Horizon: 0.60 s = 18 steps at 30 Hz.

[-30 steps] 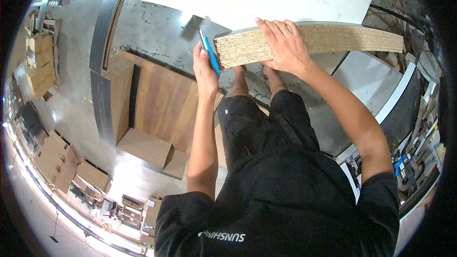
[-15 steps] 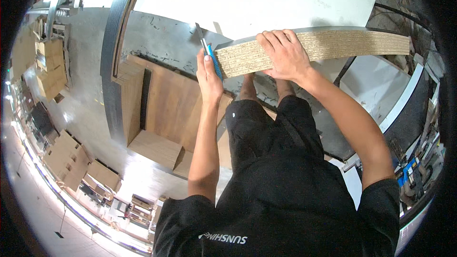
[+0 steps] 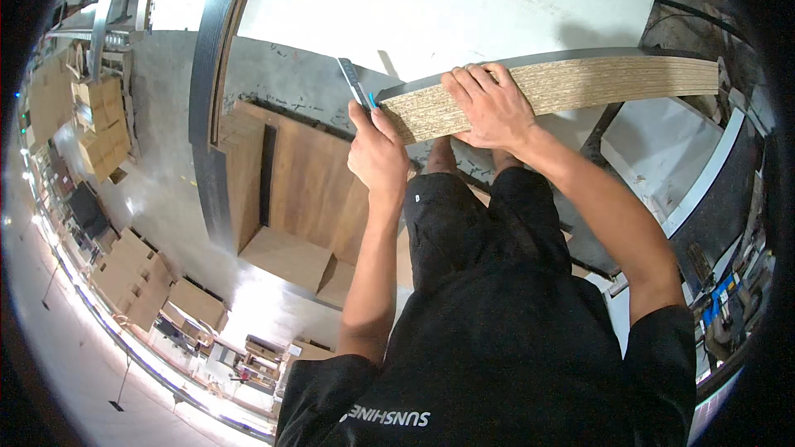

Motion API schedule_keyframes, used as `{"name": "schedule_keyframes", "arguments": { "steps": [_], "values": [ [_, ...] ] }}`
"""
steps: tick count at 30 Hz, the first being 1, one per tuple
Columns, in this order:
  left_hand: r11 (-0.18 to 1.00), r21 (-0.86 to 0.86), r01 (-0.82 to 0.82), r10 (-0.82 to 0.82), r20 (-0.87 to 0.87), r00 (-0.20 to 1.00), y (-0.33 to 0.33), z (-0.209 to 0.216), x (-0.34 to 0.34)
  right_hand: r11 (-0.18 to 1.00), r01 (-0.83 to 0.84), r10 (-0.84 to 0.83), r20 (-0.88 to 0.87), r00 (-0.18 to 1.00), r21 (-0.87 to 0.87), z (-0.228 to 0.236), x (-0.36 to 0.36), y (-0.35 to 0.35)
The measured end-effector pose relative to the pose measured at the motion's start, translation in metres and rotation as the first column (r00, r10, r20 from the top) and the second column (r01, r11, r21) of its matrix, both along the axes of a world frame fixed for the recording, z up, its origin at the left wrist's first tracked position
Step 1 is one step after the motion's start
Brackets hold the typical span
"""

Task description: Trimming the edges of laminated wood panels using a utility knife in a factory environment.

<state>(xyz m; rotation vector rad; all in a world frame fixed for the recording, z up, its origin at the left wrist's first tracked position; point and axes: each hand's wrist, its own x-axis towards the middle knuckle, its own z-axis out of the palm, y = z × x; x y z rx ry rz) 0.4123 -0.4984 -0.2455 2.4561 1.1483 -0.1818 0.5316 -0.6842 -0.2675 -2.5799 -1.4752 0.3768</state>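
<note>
A blue utility knife with its long metal blade out points up and away from me, and my left hand is closed round its handle. Beside that hand is the left end of a stack of particleboard panels, seen edge-on with bare chip-textured edges and a dark upper face. My right hand grips the stack left of its middle, fingers over the top edge. Part of the knife's handle is hidden by my left fingers.
A large white board lies beyond the stack. To the left stand dark-edged upright panels and wood-grain boards. Cardboard boxes sit farther left. Tools crowd the lower right, near a grey-white panel.
My left hand has turned and dropped slightly toward me with the knife, whose handle is now more covered. My right hand keeps its grip on the stack. The whole view has shifted a little.
</note>
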Motion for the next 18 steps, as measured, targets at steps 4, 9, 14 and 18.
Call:
{"name": "schedule_keyframes", "arguments": {
  "steps": [4,9,14,18],
  "values": [
    [1.000,0.027,-0.003,0.003,0.023,1.000,-0.002,0.000,0.000,1.000,0.003,-0.003,-0.006,1.000,0.012,0.003,-0.001,0.003],
    [0.999,-0.037,-0.027,0.027,0.015,1.000,0.002,0.001,-0.001,0.998,0.007,-0.007,0.002,1.000,0.063,0.010,-0.001,0.008],
    [0.979,-0.200,-0.048,0.085,0.184,0.979,0.013,-0.006,-0.015,1.000,0.022,-0.021,-0.031,0.999,0.019,0.006,-0.002,0.006],
    [0.862,-0.465,-0.200,0.388,0.353,0.851,0.015,-0.015,-0.070,0.999,0.036,-0.036,-0.020,0.999,-0.001,0.004,-0.004,0.006]
  ]
}}
